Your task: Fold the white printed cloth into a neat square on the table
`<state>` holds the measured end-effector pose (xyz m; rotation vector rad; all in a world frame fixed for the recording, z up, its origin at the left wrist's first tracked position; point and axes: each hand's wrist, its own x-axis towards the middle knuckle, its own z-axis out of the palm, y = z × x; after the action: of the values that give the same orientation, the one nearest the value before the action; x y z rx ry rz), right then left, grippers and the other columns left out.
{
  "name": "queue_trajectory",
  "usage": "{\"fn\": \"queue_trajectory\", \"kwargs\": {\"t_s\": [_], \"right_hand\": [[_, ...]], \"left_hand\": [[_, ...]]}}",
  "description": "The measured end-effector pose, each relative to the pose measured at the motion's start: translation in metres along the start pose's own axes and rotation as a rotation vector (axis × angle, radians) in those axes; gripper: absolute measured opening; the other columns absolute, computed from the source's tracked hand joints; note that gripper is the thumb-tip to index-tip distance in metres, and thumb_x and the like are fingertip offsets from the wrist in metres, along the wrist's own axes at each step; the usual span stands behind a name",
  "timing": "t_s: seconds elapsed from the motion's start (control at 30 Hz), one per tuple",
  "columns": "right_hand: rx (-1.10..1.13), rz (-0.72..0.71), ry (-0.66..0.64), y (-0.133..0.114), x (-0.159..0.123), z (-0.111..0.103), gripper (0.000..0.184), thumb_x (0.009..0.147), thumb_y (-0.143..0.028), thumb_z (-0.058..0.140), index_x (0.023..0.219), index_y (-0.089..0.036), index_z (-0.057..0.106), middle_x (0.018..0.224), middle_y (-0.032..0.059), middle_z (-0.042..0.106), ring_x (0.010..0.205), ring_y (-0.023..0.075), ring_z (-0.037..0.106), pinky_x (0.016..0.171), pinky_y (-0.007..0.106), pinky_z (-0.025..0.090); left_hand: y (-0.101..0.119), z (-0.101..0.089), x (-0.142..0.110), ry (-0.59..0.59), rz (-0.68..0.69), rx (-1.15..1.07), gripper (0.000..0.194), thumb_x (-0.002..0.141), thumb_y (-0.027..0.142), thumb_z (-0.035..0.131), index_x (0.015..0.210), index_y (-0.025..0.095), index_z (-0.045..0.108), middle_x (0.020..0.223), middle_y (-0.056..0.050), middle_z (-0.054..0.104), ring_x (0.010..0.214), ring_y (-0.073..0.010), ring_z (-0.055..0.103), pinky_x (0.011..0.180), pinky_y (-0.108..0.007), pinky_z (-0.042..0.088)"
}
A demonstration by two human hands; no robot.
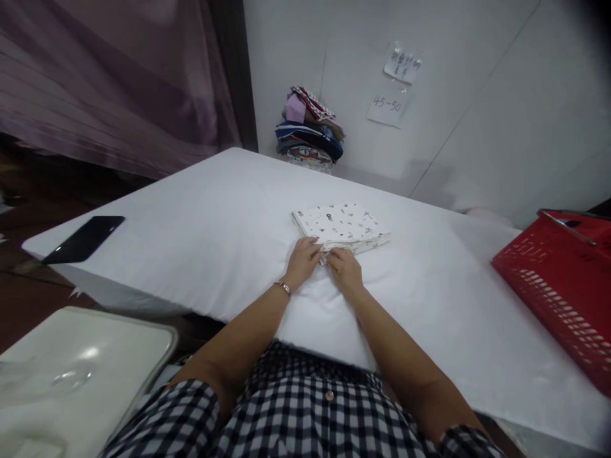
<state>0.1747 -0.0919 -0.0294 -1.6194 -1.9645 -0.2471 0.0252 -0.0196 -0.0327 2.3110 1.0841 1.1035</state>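
Note:
A folded white cloth with small dark prints (341, 224) lies on the white table (214, 216), a little beyond its middle. My left hand (302, 259) rests at the cloth's near edge, fingers curled and touching the fold. My right hand (344, 267) sits beside it, fingers bent and pinching the near edge of the cloth. Both hands are close together, almost touching. A bracelet circles my left wrist.
A black phone (83, 239) lies at the table's left corner. A stack of folded coloured cloths (309, 130) stands against the back wall. A red plastic basket (563, 286) sits at the right. A pale tray-like surface (81, 369) lies below left. Paper notes (387, 107) hang on the wall.

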Motion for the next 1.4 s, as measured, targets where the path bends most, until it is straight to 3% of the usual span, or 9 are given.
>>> {"fn": "queue_trajectory", "kwargs": {"t_s": [0.1,0.3,0.63,0.9,1.2,1.4], "right_hand": [[-0.028,-0.026,0.027,0.001,0.001,0.002,0.023,0.091,-0.024,0.050,0.090,-0.025,0.073,0.121,0.0032,0.061,0.101,0.0214,0.051,0.085,0.032,0.043],[-0.029,-0.059,0.007,0.002,0.003,0.004,0.023,0.092,-0.022,0.049,0.093,-0.023,0.072,0.098,0.0050,0.069,0.092,0.0201,0.054,0.081,0.031,0.045],[-0.023,-0.116,0.007,0.000,0.003,0.005,0.025,0.093,-0.016,0.044,0.095,-0.020,0.069,0.099,0.0059,0.069,0.091,0.0190,0.056,0.083,0.030,0.045],[-0.029,-0.023,-0.054,-0.001,0.003,0.005,0.027,0.095,-0.022,0.040,0.103,-0.022,0.065,0.098,0.0051,0.069,0.092,0.0176,0.059,0.081,0.026,0.045],[-0.020,0.034,-0.135,0.001,-0.004,0.010,0.024,0.093,-0.021,0.043,0.102,-0.024,0.065,0.098,0.0020,0.071,0.089,0.0155,0.062,0.076,0.024,0.046],[0.003,-0.030,-0.142,-0.001,-0.007,0.005,0.027,0.091,-0.016,0.044,0.103,-0.025,0.067,0.109,0.0020,0.068,0.098,0.0159,0.060,0.081,0.026,0.048]], "left_hand": [[0.000,0.000,0.000,0.003,-0.001,-0.005,0.015,0.085,0.022,0.058,0.095,0.022,0.069,0.114,-0.005,0.061,0.112,-0.0206,0.050,0.100,-0.039,0.042],[0.003,-0.003,0.000,-0.023,-0.013,-0.011,0.015,0.086,0.023,0.057,0.095,0.022,0.069,0.115,-0.005,0.060,0.113,-0.0202,0.049,0.101,-0.039,0.041],[0.002,-0.003,-0.001,-0.017,0.025,0.006,0.017,0.086,0.022,0.056,0.095,0.021,0.070,0.115,-0.006,0.061,0.114,-0.0207,0.049,0.101,-0.040,0.042],[0.000,-0.004,-0.002,-0.010,0.071,0.029,0.021,0.089,0.021,0.050,0.099,0.021,0.068,0.115,-0.007,0.060,0.114,-0.0212,0.048,0.100,-0.042,0.043],[-0.002,-0.006,-0.011,-0.105,0.154,0.159,0.035,0.080,0.009,0.053,0.113,0.019,0.061,0.125,-0.010,0.055,0.122,-0.0244,0.043,0.105,-0.046,0.039],[0.005,-0.010,-0.011,-0.158,0.146,0.244,0.035,0.081,0.010,0.053,0.114,0.019,0.060,0.127,-0.011,0.054,0.125,-0.0262,0.043,0.102,-0.046,0.042]]}}
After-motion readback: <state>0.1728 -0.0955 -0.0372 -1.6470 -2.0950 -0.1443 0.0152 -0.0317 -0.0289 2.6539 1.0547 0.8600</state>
